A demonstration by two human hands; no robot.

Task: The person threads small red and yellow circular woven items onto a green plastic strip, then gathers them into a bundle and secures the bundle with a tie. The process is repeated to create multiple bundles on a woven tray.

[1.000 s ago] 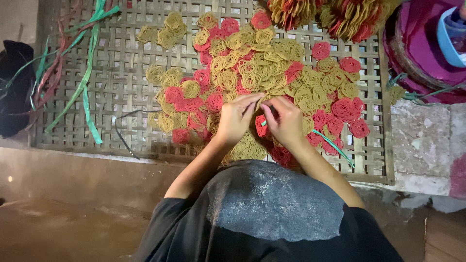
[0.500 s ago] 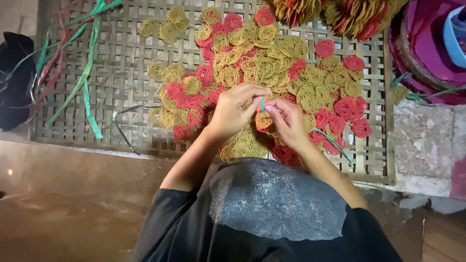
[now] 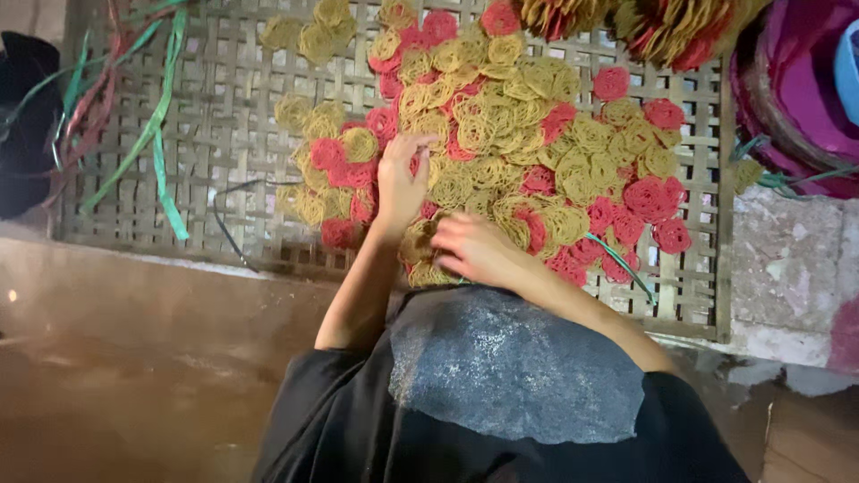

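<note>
Left hand (image 3: pixel 400 183): my fingers spread, flat on the coiled discs (image 3: pixel 501 152), holding nothing.
Right hand (image 3: pixel 474 249): grip unclear, near the lattice tray's (image 3: pixel 224 134) near edge.
Discs: beyond both hands; left nearer.

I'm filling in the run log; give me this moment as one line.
left hand: reaching onto the yellow and red coils | right hand: resting on the coils at near edge | surface: woven bamboo tray | green strips at left

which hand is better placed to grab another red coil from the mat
Left, probably. The left hand is stretched onto the woven mat with its fingers among the red coils. The right hand rests nearer the body over yellow coils.
</note>
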